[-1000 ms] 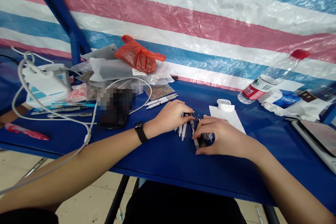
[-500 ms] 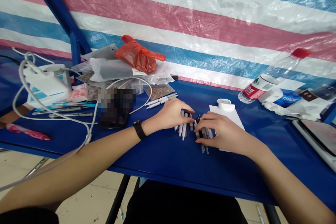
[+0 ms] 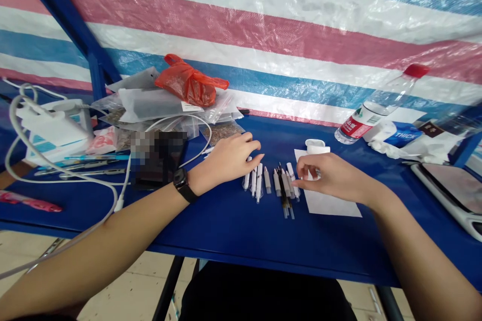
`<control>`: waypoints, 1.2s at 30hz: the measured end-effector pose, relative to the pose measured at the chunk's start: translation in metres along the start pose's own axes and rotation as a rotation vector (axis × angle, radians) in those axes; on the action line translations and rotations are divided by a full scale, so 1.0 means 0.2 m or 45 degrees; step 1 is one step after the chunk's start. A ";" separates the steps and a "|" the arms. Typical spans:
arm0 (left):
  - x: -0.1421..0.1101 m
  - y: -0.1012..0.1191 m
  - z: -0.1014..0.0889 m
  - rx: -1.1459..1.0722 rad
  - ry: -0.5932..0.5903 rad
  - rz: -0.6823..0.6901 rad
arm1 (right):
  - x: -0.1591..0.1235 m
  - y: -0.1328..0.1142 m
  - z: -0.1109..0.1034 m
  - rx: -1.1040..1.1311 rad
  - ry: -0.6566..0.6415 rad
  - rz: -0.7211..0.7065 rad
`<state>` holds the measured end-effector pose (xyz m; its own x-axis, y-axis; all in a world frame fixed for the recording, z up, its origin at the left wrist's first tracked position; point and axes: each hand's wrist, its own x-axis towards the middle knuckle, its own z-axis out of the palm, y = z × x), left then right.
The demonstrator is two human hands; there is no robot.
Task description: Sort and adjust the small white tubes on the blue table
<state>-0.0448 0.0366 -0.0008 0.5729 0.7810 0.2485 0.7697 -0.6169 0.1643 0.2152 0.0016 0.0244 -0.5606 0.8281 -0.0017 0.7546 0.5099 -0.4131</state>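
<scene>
White paper (image 3: 333, 204) lies just beside the row of pen parts (image 3: 269, 183).

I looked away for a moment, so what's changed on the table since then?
Both hands lifted off the slim pens, now spread in a row, no longer bunched. The left hand drew left; the right hand moved right, over the white paper. The water bottle and red plastic bag stayed put.

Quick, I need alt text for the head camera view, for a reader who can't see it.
A left hand and right hand reach over a row of white and black pens on a blue table. The right hand is above a white paper sheet.
</scene>
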 end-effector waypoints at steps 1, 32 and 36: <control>0.00 0.00 -0.02 0.020 -0.057 -0.043 | 0.00 0.00 -0.01 0.027 -0.060 0.047; -0.02 0.04 0.01 -0.475 -0.388 -0.216 | 0.04 -0.04 0.10 0.159 -0.087 0.124; -0.01 0.04 0.02 -0.390 -0.302 -0.172 | 0.01 -0.04 0.03 0.180 0.074 0.109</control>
